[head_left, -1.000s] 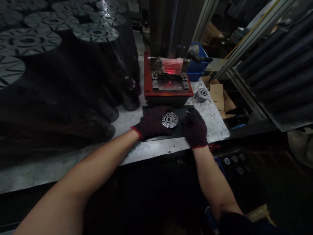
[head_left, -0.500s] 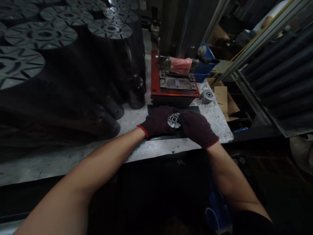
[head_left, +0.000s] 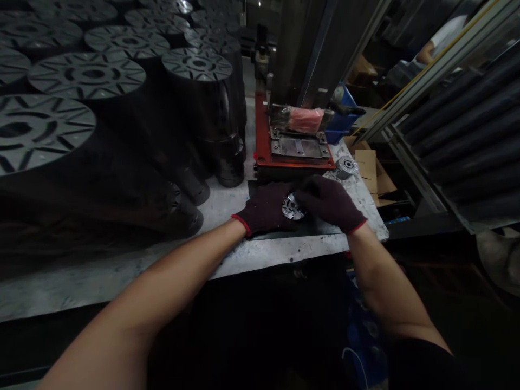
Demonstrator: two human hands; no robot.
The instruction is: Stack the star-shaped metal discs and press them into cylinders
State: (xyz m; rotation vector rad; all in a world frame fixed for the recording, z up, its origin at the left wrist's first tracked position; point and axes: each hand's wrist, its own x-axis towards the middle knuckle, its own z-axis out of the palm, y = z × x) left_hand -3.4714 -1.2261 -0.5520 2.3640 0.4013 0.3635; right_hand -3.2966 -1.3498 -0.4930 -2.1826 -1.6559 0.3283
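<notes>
The round slotted metal disc (head_left: 293, 208) lies at 3 o'clock from the gloved left hand (head_left: 265, 208) and 9 o'clock from the gloved right hand (head_left: 330, 203), both half-curled against its rim, though any firm grip is hard to tell.

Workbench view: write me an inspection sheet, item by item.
Surface: scuffed sheet-metal bench, with a dark mat in front of the press.
Job's things: slotted metal disc on the mat; a second metal part beside the red press base.
Clutter: cardboard pieces, blue bin.
Hands: gloved left hand and gloved right hand both against the disc.
Cables: yellow cord along a rail.
Surroundings: stacked slotted discs; a co-worker behind.
</notes>
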